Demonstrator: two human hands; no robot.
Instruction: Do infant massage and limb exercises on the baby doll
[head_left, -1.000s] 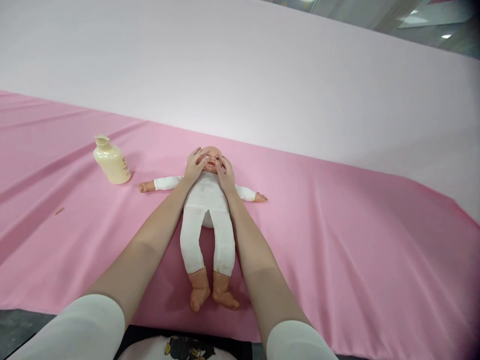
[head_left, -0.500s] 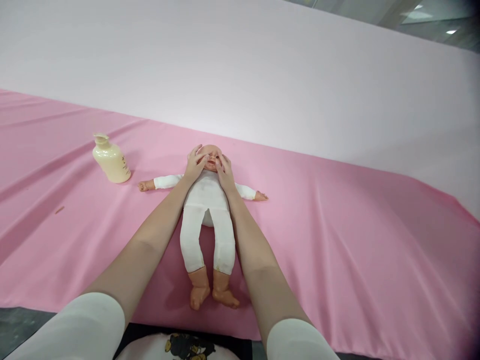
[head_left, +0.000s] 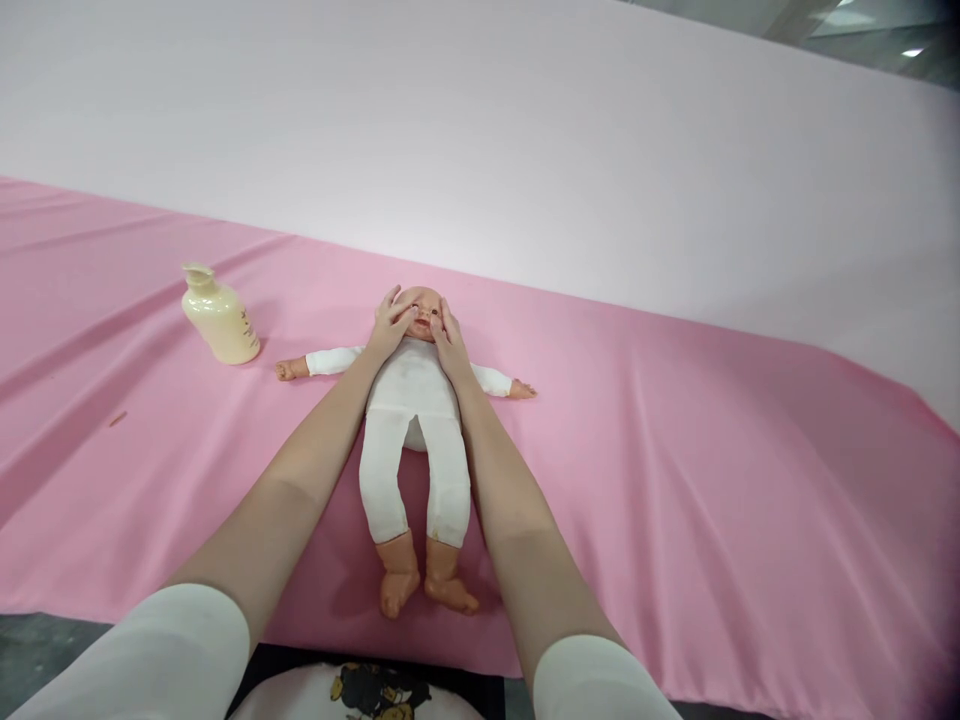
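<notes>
A baby doll in a white cloth suit lies on its back, its arms spread and its bare feet toward me. My left hand rests against one side of the doll's head, with its fingers stretched out and apart and the thumb by the nose. On the other side, my right hand lies along the cheek, its fingers extended too. Both palms touch the head without being closed round it. The doll's mouth and eyes show between the hands; its ears are hidden.
A pale yellow pump bottle stands to the left of the doll. A small thin brownish piece lies nearer me on the pink cloth. Behind the cloth rises a white panel.
The thumb and fingers have shifted slightly outward over the face, so more of both doll eyes shows. The doll and bottle keep their places; the view has tilted a little.
</notes>
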